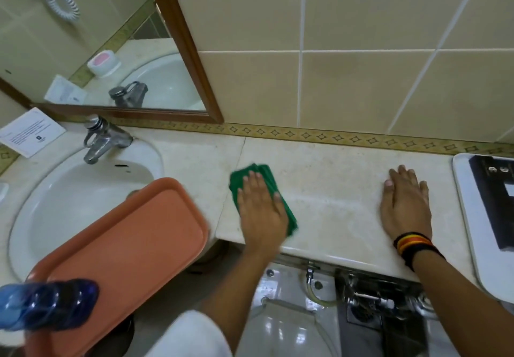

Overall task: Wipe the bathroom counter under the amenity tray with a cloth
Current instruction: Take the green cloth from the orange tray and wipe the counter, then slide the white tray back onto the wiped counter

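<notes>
The left hand (261, 206) lies flat, palm down and fingers spread, on a folded green cloth (289, 215), pressing it against the pale stone counter (333, 162). The cloth shows past the fingertips and along the right side of the hand, near the counter's front edge. The right hand (404, 203) rests flat and empty on the bare counter, well apart from the cloth, fingers spread wide and pointing toward the wall. A striped wristband (414, 242) in black, yellow and red circles that wrist.

Left of the cloth, an orange tray (133, 231) sits tilted across the front rim of the white sink (69, 187), overhanging the basin. A blue plastic bottle (47, 304) lies at the tray's near corner, blurred. Behind the basin stands a chrome tap (103, 138), and a printed card (29, 131) leans at the back left corner under a wood-framed mirror (111, 50).

At the right end of the counter lies a white tray (467, 203) holding a black item whose kind I cannot tell. Beige tiles (361, 23) with a patterned border strip cover the wall behind. Below the counter's edge a toilet lid (289, 331) shows.
</notes>
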Tool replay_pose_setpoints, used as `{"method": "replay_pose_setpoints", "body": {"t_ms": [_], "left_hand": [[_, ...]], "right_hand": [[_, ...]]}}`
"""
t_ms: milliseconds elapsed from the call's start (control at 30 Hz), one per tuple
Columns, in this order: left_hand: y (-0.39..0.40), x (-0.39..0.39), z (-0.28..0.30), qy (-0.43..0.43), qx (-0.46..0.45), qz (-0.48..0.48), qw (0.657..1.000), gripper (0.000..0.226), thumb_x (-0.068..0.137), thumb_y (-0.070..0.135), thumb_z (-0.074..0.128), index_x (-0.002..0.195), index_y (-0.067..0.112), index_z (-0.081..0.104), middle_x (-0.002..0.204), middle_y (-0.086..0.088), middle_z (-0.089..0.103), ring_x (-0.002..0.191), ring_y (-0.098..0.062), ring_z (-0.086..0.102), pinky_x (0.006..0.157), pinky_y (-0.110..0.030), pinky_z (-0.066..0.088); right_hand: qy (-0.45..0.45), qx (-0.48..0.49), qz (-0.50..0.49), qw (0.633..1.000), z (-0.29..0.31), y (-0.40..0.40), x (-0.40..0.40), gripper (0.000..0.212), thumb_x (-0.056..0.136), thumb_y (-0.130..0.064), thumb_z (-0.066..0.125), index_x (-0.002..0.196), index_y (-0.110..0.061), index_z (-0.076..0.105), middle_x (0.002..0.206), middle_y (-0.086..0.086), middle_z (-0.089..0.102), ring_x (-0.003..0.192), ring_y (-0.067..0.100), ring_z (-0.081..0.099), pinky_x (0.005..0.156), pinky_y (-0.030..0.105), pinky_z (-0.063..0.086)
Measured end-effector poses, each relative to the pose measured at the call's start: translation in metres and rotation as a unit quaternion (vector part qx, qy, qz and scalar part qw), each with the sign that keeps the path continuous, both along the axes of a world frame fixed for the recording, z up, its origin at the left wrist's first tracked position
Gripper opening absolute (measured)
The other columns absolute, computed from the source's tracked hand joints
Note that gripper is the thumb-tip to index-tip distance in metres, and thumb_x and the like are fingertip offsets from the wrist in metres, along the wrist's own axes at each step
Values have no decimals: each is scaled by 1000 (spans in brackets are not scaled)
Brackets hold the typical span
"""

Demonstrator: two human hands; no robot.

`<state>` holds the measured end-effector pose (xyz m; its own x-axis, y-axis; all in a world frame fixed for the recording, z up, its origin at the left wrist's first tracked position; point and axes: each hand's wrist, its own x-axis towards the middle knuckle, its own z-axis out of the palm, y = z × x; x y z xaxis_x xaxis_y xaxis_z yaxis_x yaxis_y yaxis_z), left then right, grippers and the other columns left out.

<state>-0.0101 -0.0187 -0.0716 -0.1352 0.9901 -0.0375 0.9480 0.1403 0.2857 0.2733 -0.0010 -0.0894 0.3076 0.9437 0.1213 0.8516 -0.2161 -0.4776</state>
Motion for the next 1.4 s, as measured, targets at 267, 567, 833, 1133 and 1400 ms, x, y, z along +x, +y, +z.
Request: {"method": "replay_pose_setpoints", "body": {"t_ms": [267,567,833,1133,1400], "left_hand": [[122,-129,-4,57,-18,-34,998,64,111,35,23,164,2,12,172,-18,13,161,-32,12,131,-47,9],[80,-49,55,-3,83,-134,987,62,109,38,33,163,7,25,170,-13,25,159,-28,21,130,-41,15],[44,82,75,-95,94,-219,966,53,109,35,37,156,11,43,161,-10,45,151,-28,37,125,-38,25],[31,250,72,-158,31,-277,947,45,107,32,40,140,10,61,141,-13,58,136,-31,48,113,-40,41],[41,376,46,-77,-44,-270,959,54,109,37,30,127,3,68,141,-20,51,130,-37,46,110,-47,40]], "right_hand": [[-4,14,-11,1000,-16,8,2,55,107,-37,23,146,-8,48,161,12,39,153,27,27,127,45,11],[244,117,-114,956,37,-84,-34,19,96,-43,59,108,-32,71,108,-12,75,100,9,68,90,35,57],[563,164,-497,639,23,-177,58,35,87,-27,76,99,6,67,81,21,64,65,29,62,49,27,59],[475,167,-522,689,28,-209,156,24,76,0,75,100,2,72,80,17,72,59,26,67,74,44,63],[451,123,-500,729,17,-215,198,9,76,3,75,78,-4,70,66,13,71,49,24,66,73,45,63]]}}
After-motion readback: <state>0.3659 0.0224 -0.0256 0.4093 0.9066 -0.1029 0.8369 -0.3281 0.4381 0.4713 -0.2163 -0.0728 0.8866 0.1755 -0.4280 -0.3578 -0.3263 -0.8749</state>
